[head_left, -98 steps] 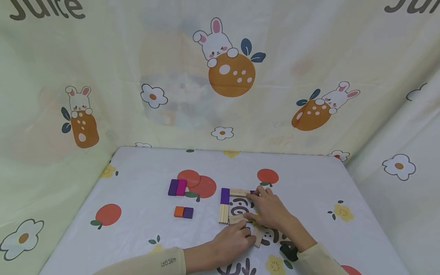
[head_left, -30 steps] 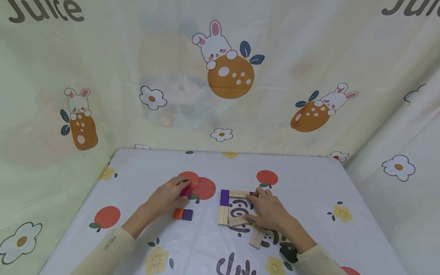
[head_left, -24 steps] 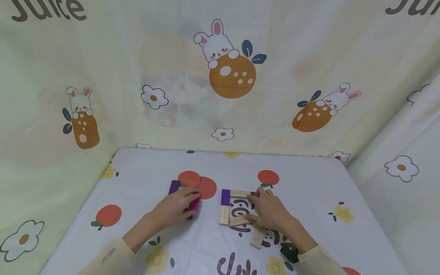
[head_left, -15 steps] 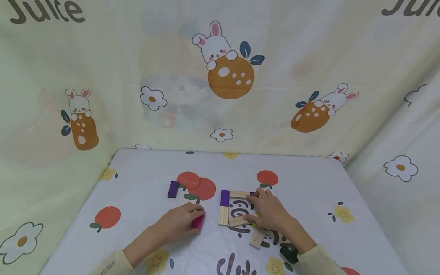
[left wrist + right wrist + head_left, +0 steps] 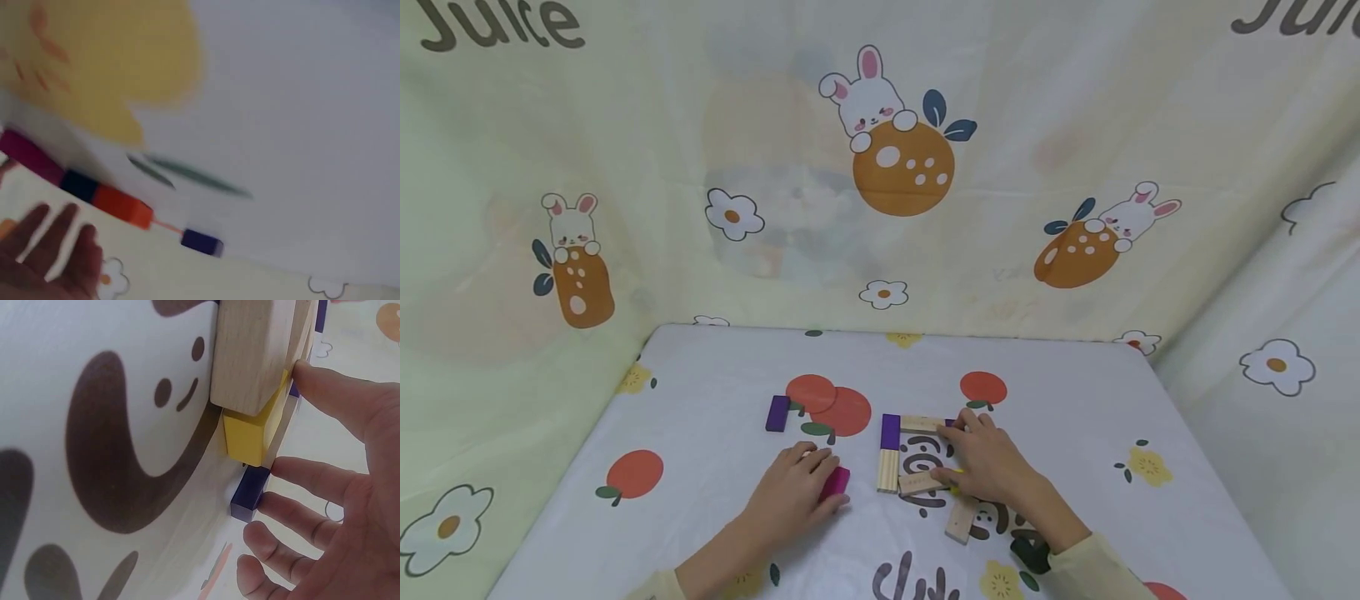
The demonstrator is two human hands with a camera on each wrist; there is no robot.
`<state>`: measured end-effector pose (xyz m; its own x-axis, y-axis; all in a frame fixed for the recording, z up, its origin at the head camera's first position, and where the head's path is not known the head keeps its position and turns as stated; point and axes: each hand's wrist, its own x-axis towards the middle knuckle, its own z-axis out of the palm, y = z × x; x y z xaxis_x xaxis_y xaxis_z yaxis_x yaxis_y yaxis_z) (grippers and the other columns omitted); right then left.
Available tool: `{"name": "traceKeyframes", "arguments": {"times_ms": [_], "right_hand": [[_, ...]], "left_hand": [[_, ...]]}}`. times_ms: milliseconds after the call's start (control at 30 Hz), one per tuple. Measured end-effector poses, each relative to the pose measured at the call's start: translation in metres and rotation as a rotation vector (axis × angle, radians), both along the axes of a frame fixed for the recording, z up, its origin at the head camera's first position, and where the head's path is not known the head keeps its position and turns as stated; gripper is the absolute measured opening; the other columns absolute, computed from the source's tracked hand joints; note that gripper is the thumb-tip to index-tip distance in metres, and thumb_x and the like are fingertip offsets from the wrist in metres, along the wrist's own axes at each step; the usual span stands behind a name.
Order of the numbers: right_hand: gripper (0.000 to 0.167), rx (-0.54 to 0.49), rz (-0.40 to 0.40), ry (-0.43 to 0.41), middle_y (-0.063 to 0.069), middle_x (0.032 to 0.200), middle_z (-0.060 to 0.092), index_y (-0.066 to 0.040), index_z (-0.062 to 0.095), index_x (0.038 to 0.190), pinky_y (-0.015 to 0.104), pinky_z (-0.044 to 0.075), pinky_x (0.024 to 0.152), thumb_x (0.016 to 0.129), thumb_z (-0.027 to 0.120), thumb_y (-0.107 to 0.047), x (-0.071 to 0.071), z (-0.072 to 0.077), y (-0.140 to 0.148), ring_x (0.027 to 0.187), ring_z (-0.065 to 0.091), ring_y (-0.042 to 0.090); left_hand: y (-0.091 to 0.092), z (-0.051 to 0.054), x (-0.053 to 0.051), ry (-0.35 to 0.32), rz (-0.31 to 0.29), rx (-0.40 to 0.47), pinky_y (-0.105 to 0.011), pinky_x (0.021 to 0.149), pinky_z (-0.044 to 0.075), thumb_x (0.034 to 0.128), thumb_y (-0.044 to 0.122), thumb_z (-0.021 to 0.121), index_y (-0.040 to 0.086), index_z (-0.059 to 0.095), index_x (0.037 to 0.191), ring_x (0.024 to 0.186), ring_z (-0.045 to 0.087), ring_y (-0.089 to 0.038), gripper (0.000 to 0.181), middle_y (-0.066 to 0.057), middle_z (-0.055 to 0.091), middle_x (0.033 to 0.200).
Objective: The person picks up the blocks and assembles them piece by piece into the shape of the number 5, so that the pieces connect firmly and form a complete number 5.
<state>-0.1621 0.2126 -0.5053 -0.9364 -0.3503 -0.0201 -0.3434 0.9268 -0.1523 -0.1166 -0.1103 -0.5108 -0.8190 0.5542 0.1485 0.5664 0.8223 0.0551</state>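
Note:
My left hand (image 5: 793,493) holds a magenta block (image 5: 836,482) between thumb and index finger; its other fingers are spread. In the left wrist view the magenta block (image 5: 32,156) lies in line with a dark blue block (image 5: 79,185) and an orange block (image 5: 122,207), which the hand hides in the head view. My right hand (image 5: 992,462) grips the right side of a rectangle of wooden and purple blocks. In the right wrist view, its thumb and index finger touch a wooden piece beside a yellow block (image 5: 245,437); a purple block (image 5: 249,494) is at its middle finger.
A purple block (image 5: 778,413) lies at the back left of the cloth-covered table (image 5: 1067,392). One wooden block (image 5: 960,520) juts from the rectangle's lower right corner. Near my right wrist is a dark object (image 5: 1030,552). A patterned curtain (image 5: 790,108) stands behind the table.
My left hand has left the rectangle, taken the magenta block from beside the purple one and brought it nearer, turned slightly. My right hand has stayed in place.

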Motion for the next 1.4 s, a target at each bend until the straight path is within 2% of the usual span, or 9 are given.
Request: {"name": "traceKeyframes", "arguments": {"times_ms": [67, 133, 300, 533, 700, 967, 1100, 1200, 1400], "right_hand": [[0.072, -0.005, -0.002, -0.002, 0.006, 0.12, 0.059, -0.015, 0.069, 0.141, 0.04, 0.054, 0.081, 0.085, 0.083, -0.058, 0.0, -0.001, 0.0, 0.1, 0.051, 0.022], [0.071, -0.013, -0.003, -0.006, 0.006, 0.12, 0.059, -0.015, 0.069, 0.141, 0.04, 0.053, 0.082, 0.085, 0.083, -0.058, 0.0, -0.001, 0.0, 0.1, 0.05, 0.022], [0.072, -0.018, -0.005, -0.004, 0.006, 0.12, 0.059, -0.015, 0.069, 0.141, 0.04, 0.053, 0.082, 0.085, 0.082, -0.058, -0.001, 0.0, 0.0, 0.099, 0.05, 0.022], [0.072, -0.02, -0.006, -0.013, 0.006, 0.12, 0.059, -0.015, 0.069, 0.141, 0.041, 0.053, 0.083, 0.086, 0.082, -0.058, -0.001, -0.001, -0.001, 0.101, 0.05, 0.022], [0.072, -0.018, -0.008, -0.01, 0.006, 0.119, 0.058, -0.014, 0.069, 0.141, 0.04, 0.052, 0.082, 0.085, 0.083, -0.057, -0.001, 0.0, -0.001, 0.101, 0.05, 0.023], [0.072, -0.018, 0.003, -0.004, 0.006, 0.119, 0.059, -0.014, 0.069, 0.141, 0.04, 0.052, 0.081, 0.086, 0.082, -0.059, 0.0, -0.001, 0.0, 0.099, 0.05, 0.022], [0.071, -0.018, 0.008, -0.011, 0.006, 0.119, 0.059, -0.015, 0.068, 0.141, 0.037, 0.05, 0.078, 0.087, 0.08, -0.059, 0.0, -0.001, 0.001, 0.098, 0.05, 0.021], [0.071, -0.013, 0.01, -0.001, 0.006, 0.119, 0.058, -0.014, 0.069, 0.141, 0.037, 0.05, 0.077, 0.087, 0.08, -0.059, 0.001, 0.0, 0.001, 0.098, 0.05, 0.022], [0.07, -0.015, 0.003, 0.002, 0.006, 0.119, 0.059, -0.014, 0.069, 0.14, 0.038, 0.05, 0.077, 0.086, 0.082, -0.058, 0.002, -0.001, -0.001, 0.097, 0.05, 0.021]], "left_hand": [[0.003, -0.002, 0.006, 0.038, 0.055, -0.025, -0.044, 0.104, 0.055, 0.0942, 0.054, 0.075, 0.014, 0.074, 0.128, 0.119, 0.062, -0.025, 0.052, -0.005, 0.076, 0.126], [0.005, -0.003, 0.01, 0.054, 0.073, -0.047, -0.045, 0.101, 0.052, 0.0941, 0.055, 0.075, 0.015, 0.076, 0.127, 0.117, 0.061, -0.025, 0.051, -0.004, 0.077, 0.124], [0.008, -0.007, 0.015, 0.087, 0.035, -0.069, -0.045, 0.099, 0.046, 0.0943, 0.047, 0.077, 0.017, 0.079, 0.123, 0.114, 0.059, -0.024, 0.042, -0.001, 0.079, 0.118], [0.015, 0.002, 0.031, -0.042, -0.012, -0.144, -0.045, 0.096, 0.048, 0.0946, 0.048, 0.076, 0.02, 0.074, 0.133, 0.112, 0.054, -0.023, 0.047, -0.002, 0.073, 0.117], [0.025, 0.007, 0.043, -0.075, -0.113, -0.181, -0.037, 0.09, 0.048, 0.0971, 0.046, 0.075, 0.023, 0.074, 0.133, 0.104, 0.052, -0.018, 0.043, 0.002, 0.071, 0.116], [0.041, -0.001, 0.053, 0.035, -0.387, -0.197, -0.021, 0.082, 0.047, 0.0997, 0.052, 0.07, 0.029, 0.076, 0.129, 0.096, 0.053, -0.009, 0.037, 0.011, 0.071, 0.111], [0.049, -0.004, 0.057, 0.092, -0.493, -0.199, -0.016, 0.079, 0.042, 0.1039, 0.06, 0.058, 0.031, 0.076, 0.126, 0.095, 0.053, -0.006, 0.041, 0.013, 0.07, 0.109], [0.058, -0.005, 0.058, 0.073, -0.544, -0.206, -0.014, 0.079, 0.038, 0.1054, 0.065, 0.049, 0.031, 0.073, 0.129, 0.096, 0.053, -0.004, 0.048, 0.014, 0.07, 0.113], [0.076, -0.006, 0.056, 0.045, -0.573, -0.201, -0.012, 0.078, 0.034, 0.1052, 0.065, 0.048, 0.031, 0.071, 0.133, 0.096, 0.053, -0.003, 0.05, 0.015, 0.071, 0.115]]}}
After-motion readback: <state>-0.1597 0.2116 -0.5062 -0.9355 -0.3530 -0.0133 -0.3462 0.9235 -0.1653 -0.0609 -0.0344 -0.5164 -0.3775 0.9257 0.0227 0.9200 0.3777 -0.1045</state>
